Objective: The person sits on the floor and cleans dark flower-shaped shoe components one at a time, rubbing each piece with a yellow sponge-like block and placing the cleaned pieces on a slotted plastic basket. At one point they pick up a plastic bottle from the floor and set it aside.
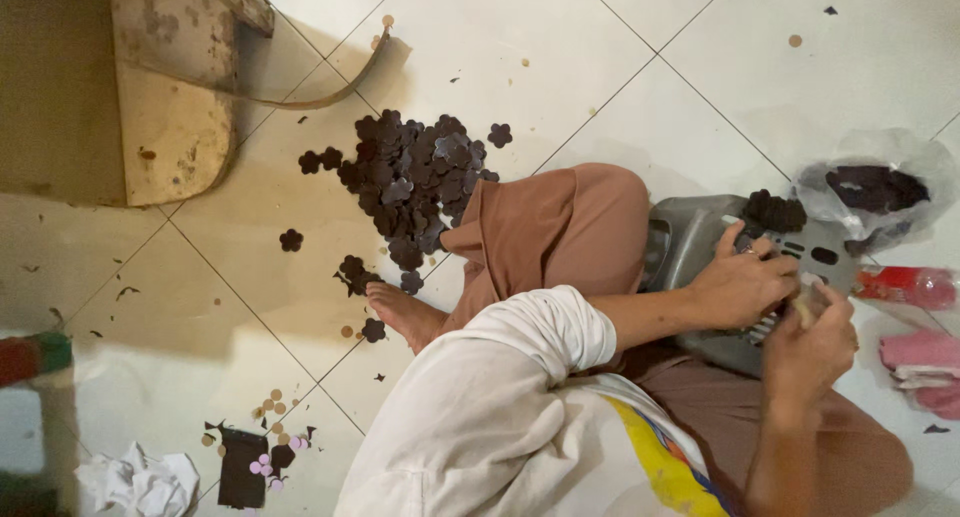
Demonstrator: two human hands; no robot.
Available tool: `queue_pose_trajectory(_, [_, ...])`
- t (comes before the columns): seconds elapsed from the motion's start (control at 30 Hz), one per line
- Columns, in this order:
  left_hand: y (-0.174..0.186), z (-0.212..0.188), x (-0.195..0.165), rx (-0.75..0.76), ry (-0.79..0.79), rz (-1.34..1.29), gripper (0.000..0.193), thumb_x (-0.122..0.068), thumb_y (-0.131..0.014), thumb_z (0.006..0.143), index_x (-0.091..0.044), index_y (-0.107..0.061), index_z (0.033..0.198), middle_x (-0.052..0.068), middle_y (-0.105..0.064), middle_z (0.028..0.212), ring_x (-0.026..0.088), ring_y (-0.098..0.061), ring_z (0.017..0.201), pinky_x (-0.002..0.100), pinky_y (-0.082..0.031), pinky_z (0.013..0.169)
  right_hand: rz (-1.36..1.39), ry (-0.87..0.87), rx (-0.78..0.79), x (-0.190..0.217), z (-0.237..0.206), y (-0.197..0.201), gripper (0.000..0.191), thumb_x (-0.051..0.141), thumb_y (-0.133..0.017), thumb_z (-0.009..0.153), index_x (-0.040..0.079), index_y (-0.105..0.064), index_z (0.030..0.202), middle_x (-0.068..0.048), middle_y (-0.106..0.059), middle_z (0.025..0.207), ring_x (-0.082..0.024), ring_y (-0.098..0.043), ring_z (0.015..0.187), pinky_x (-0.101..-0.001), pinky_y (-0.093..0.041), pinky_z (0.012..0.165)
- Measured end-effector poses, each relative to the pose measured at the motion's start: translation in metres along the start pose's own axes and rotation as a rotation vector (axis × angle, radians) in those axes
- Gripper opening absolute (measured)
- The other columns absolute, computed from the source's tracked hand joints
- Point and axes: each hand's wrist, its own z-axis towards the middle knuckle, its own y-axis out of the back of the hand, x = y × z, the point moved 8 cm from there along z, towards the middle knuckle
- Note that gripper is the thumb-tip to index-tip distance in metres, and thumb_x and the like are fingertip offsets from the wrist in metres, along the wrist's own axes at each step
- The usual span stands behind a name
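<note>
A grey slotted plastic basket (690, 242) lies across my lap. My left hand (742, 282), its arm in a rolled white sleeve, curls over the basket's slotted face. My right hand (812, 352) meets it from below, fingers pinched on a small pale piece (806, 299) that is mostly hidden. A small heap of dark flower-shaped cutouts (774, 212) sits on the basket just beyond my left fingers.
A big pile of dark flower cutouts (415, 182) lies on the white tiled floor past my bent knee (560, 227) and bare foot (400, 315). A clear bag of dark pieces (875, 189), red packet (905, 285), pink sheets (925, 362), worn wooden stool (170, 87) and crumpled paper (140, 482) lie around.
</note>
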Motion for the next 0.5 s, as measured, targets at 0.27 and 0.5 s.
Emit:
queue_pose_trajectory(0.27, [0.004, -0.002, 0.000, -0.030, -0.015, -0.013, 0.021, -0.022, -0.067, 0.079, -0.022, -0.077, 0.099, -0.005, -0.065, 0.119, 0.020, -0.056, 0.124, 0.074, -0.023, 0.119, -0.088, 0.075, -0.017, 0.005, -0.004, 0.002, 0.033, -0.003, -0.070, 0.095, 0.000, -0.058, 0.125, -0.022, -0.068, 0.118, -0.044, -0.064, 0.110, -0.0512, -0.048, 0.098])
queue_pose_trajectory(0.5, [0.002, -0.002, 0.000, 0.009, -0.001, 0.007, 0.019, -0.025, -0.066, 0.082, -0.024, -0.077, 0.098, -0.007, -0.066, 0.118, 0.020, -0.056, 0.123, 0.073, -0.023, 0.119, 0.039, -0.058, 0.003, -0.001, -0.002, 0.002, 0.027, -0.004, -0.066, 0.098, 0.000, -0.058, 0.123, -0.021, -0.069, 0.117, -0.042, -0.066, 0.109, -0.0520, -0.049, 0.101])
